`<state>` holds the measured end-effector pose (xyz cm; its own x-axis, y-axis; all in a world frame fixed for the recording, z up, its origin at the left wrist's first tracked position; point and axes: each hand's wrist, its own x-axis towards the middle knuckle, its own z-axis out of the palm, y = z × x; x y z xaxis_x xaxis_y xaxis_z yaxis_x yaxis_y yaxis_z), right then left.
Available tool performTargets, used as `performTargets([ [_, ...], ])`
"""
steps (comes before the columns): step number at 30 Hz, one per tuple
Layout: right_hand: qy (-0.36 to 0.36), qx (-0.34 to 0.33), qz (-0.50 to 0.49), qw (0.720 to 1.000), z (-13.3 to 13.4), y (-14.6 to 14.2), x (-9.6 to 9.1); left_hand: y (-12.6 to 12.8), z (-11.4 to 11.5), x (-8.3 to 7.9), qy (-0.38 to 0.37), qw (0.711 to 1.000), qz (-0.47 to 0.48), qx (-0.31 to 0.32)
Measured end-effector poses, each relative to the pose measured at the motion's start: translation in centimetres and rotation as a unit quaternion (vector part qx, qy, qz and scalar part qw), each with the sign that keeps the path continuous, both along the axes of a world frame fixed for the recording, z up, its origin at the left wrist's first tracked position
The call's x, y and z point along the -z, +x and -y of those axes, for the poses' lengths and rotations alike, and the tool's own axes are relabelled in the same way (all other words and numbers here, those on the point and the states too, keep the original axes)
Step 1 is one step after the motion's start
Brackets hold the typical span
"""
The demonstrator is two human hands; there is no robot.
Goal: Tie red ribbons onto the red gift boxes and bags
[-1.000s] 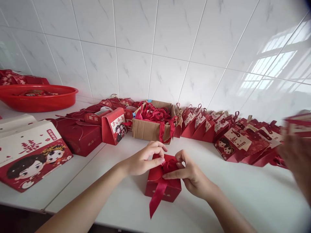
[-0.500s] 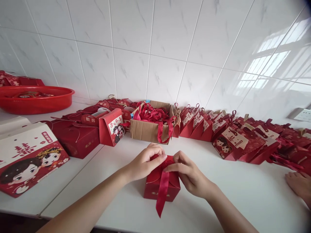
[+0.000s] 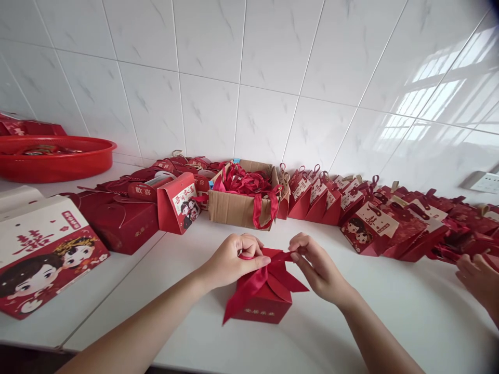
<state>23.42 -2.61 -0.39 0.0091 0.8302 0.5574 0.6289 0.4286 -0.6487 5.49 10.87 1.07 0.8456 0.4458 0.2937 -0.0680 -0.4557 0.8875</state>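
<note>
A small red gift box (image 3: 262, 306) stands on the white counter (image 3: 390, 322) right in front of me. A red ribbon (image 3: 255, 280) lies across its top, with one tail hanging off the front left and another spread to the right. My left hand (image 3: 234, 259) pinches the ribbon at the top left of the box. My right hand (image 3: 317, 267) pinches the ribbon's other end at the top right.
A cardboard box of red ribbons (image 3: 244, 200) sits behind the gift box. Finished red boxes with tags (image 3: 370, 223) line the wall to the right; larger red boxes (image 3: 125, 218) and a printed carton (image 3: 42, 249) lie left. A red basin (image 3: 54, 158) stands far left. Another person's hand (image 3: 479, 280) is at the right edge.
The ribbon that hung straight down the front of the box has been pulled apart, its tails now spread left and right. My right hand moved up and right. The other person's hand shifted slightly.
</note>
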Motion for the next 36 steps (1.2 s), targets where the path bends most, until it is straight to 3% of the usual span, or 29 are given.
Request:
performTargets([
  [5,-0.01,0.016,-0.019,1.0,0.1,0.4,-0.1,-0.1,-0.1,-0.1,0.008,1.0,-0.005,0.005],
  [10,-0.075,0.017,-0.102,0.992,-0.3,0.7,-0.1,-0.2,0.0,-0.2,-0.001,1.0,-0.012,0.012],
  [16,-0.163,-0.023,-0.122,0.979,-0.9,0.5,0.0,-0.1,0.0,-0.2,-0.009,1.0,-0.02,0.008],
  [22,-0.144,0.006,-0.183,0.973,-1.4,0.2,0.4,0.1,0.1,0.1,-0.024,1.0,-0.018,-0.007],
  [28,-0.093,0.039,-0.178,0.979,-1.4,1.4,0.4,0.2,0.1,0.5,-0.049,0.999,-0.016,0.004],
  [36,-0.086,0.054,-0.171,0.98,-0.9,1.6,0.0,-0.1,0.0,0.0,-0.066,0.997,-0.021,0.016],
])
